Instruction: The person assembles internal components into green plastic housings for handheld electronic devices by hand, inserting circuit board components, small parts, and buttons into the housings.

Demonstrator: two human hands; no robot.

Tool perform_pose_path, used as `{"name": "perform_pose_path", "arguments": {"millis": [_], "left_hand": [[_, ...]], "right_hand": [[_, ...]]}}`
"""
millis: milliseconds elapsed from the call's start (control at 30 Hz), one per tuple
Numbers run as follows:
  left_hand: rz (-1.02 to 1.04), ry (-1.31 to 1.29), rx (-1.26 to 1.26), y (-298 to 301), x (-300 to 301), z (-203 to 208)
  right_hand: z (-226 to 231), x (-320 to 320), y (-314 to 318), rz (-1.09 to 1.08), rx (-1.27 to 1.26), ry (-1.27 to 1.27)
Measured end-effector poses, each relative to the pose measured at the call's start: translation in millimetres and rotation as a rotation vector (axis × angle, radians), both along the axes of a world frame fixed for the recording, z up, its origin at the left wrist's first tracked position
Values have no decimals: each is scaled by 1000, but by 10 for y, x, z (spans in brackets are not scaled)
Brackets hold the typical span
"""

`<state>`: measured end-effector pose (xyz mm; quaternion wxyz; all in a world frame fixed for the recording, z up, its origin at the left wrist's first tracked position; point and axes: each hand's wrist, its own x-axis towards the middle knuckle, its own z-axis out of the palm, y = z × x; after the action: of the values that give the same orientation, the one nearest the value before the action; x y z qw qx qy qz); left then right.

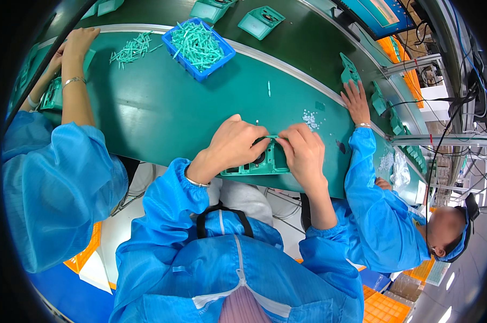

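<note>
Green plastic housing (pixel 277 161) sits at the near edge of the desk (pixel 152 116), fingers (pixel 260 131) of the left hand (pixel 234 141) and right hand (pixel 305 152) pinching its far rim, where light, even pressure should keep it from tilting.

A person's left hand (pixel 236 141) and right hand (pixel 304 152) pinch their fingers at the far edge of a green casing (pixel 254 170) on the near side of a green counter (pixel 163 118). Far left, a blue bin (pixel 217 66) holds green strips (pixel 196 46); right, white bits (pixel 310 119) lie near a co-worker's hand (pixel 357 104).
</note>
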<state>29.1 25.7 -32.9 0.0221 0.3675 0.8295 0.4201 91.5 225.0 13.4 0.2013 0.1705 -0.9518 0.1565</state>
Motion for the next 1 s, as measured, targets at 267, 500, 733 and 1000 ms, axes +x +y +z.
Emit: {"name": "perform_pose_path", "arguments": {"millis": [267, 500, 733, 1000], "left_hand": [[6, 79, -18, -5, 14, -35], [9, 34, -33, -13, 28, 10], [-3, 46, 26, 12, 7, -41], [1, 20, 2, 5, -1, -51]], "right_hand": [[-62, 55, -3, -42, 17, 117], [-58, 36, -28, -89, -53, 101], [-78, 53, -12, -88, -36, 115], [-92, 16, -15, -38, -15, 182]]}}
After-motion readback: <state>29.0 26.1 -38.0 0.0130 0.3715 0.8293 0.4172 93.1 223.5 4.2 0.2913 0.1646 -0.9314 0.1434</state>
